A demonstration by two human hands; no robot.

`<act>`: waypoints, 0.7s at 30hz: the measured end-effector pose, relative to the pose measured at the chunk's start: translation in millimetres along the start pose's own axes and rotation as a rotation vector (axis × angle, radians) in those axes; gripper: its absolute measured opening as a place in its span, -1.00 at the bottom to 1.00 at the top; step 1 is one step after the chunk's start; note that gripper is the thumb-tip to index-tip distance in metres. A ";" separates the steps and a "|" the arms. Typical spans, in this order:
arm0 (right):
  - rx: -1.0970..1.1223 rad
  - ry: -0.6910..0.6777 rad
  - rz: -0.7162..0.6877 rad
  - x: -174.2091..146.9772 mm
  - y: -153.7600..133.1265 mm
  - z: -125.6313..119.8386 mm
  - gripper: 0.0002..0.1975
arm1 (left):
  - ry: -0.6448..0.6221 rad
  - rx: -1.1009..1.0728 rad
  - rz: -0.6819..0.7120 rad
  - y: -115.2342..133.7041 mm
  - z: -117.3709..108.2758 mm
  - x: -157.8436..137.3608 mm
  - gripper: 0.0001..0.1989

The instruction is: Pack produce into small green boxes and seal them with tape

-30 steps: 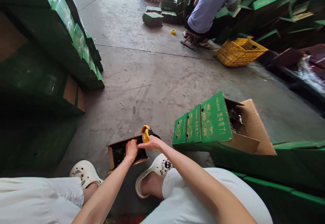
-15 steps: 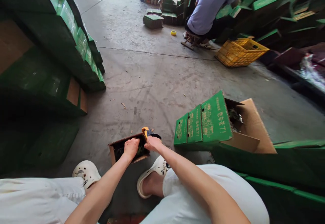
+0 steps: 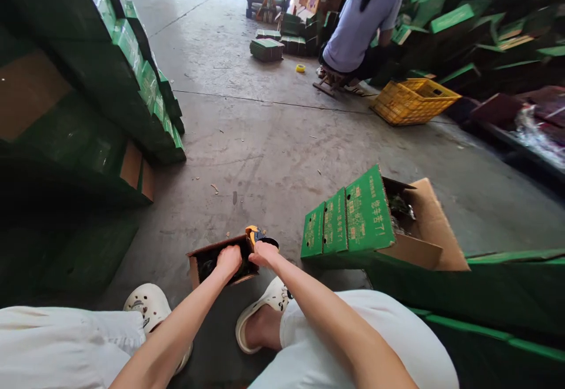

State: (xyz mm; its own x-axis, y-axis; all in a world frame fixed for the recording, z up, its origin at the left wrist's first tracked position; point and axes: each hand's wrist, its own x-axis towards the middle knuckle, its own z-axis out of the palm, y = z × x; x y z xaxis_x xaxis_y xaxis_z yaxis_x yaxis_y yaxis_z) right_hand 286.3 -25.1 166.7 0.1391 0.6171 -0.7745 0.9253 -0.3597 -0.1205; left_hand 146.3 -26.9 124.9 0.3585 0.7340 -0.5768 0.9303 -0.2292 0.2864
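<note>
- Rising to the left of the left grip, a stack of green cartons lines the concrete floor.
- Tipped on its side just right of the right grip, a green printed carton lies open.
- Well beyond both grips, a person in a pale shirt sits beside a yellow crate.
- Between the white clogs, a small open box sits on the floor; the left hand curls its grip over the box's edge.
- The right hand is clenched on a yellow tape dispenser at the box's right end.
</note>
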 end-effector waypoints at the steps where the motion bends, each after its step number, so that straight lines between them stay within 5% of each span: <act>1: 0.003 -0.005 -0.003 0.5 0.6 0.6 -0.50 | 0.023 0.010 0.018 -2.4 3.1 -5.2 -0.51; 9: 0.023 -0.051 -0.022 6.0 3.7 3.2 -0.49 | -0.051 0.082 0.196 -29.4 8.2 -6.2 -0.44; 21: 0.049 -0.052 -0.032 19.5 7.3 7.5 -0.52 | 0.042 -0.091 0.381 -58.3 32.2 5.9 -0.47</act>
State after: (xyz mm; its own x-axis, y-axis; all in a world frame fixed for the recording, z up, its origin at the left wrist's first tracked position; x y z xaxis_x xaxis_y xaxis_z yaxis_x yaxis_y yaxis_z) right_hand 293.1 -20.9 146.1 0.0898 0.5919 -0.8010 0.9104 -0.3749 -0.1750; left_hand 96.7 -29.8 80.1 0.6715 0.6333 -0.3848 0.7198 -0.4341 0.5417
